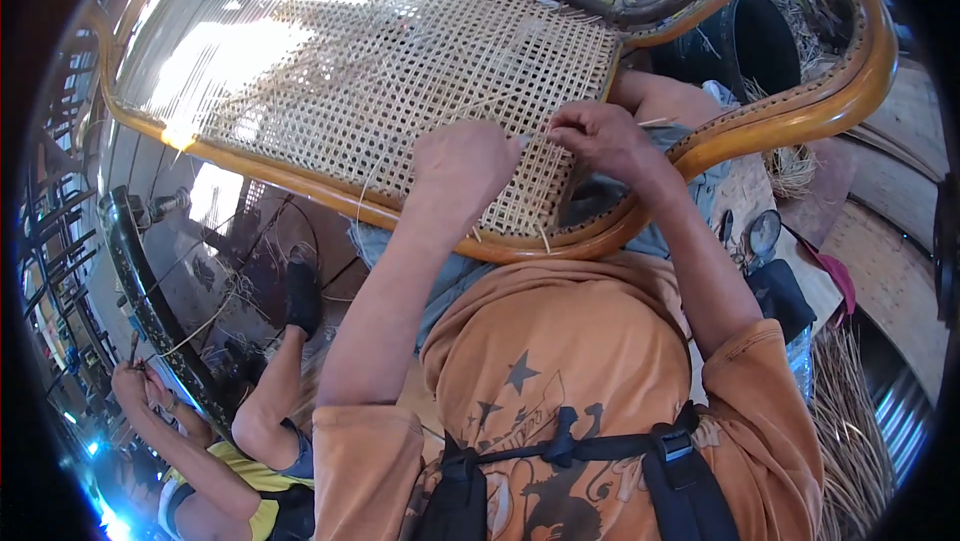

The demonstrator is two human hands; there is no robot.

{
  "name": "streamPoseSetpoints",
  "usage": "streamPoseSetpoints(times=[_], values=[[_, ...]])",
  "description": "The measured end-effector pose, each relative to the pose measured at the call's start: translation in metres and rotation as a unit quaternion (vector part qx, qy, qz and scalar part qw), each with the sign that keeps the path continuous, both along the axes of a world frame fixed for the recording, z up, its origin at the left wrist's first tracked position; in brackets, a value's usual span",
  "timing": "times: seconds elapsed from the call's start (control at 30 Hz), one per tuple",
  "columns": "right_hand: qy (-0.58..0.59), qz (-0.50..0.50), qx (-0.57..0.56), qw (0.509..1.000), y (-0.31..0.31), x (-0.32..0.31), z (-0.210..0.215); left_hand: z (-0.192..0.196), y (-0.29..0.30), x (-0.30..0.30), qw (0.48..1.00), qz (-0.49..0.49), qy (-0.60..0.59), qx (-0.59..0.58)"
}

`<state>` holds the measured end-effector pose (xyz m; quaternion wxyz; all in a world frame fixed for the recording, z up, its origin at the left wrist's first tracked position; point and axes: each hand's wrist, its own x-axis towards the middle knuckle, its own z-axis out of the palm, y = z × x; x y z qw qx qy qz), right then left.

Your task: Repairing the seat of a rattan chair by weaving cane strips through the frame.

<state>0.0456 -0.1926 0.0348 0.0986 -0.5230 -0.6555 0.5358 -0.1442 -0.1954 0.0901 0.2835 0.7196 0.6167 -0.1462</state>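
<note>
A woven cane panel (pixel 400 71) with an open mesh lies across my lap, set in a curved, honey-coloured rattan frame (pixel 800 116). Over the panel's near right part, my left hand (pixel 465 161) is closed in a fist, knuckles up; whatever its fingers grip is hidden under it. My right hand (pixel 600 141) pinches thumb and fingertips together just to the right, by the panel's right edge. A pale cane strand (pixel 657 122) sticks out beside that hand and seems to pass through its pinch. Loose strand ends stand up from the weave near both hands.
Beyond the frame's right end stands a dark bucket (pixel 765 41). A bundle of cane strands (pixel 850 421) lies at lower right, near a small round glass-like object (pixel 763 233). Another person (pixel 215 471) works at lower left, beside a dark curved metal bar (pixel 150 286).
</note>
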Motion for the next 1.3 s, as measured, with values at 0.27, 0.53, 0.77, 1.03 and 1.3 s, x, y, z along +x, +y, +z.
streamPoseSetpoints(times=[0.27, 0.53, 0.77, 1.03, 1.3], values=[[-0.094, -0.088, 0.080, 0.988, -0.021, -0.001, -0.019, -0.025, 0.020, 0.024, 0.989, -0.136, 0.003, -0.052], [-0.115, -0.114, 0.128, 0.979, -0.023, 0.001, -0.007, -0.013, 0.032, 0.041, 0.976, -0.199, 0.053, -0.066], [-0.111, -0.092, 0.056, 0.988, -0.020, 0.001, -0.009, -0.018, 0.032, 0.061, 0.959, -0.268, 0.088, -0.036], [-0.188, -0.090, 0.082, 0.975, -0.019, 0.003, -0.037, -0.043, 0.020, 0.028, 0.971, -0.232, -0.051, 0.019], [-0.147, -0.111, 0.063, 0.981, -0.014, -0.003, -0.015, -0.046, 0.019, 0.039, 0.961, -0.272, -0.009, 0.044]])
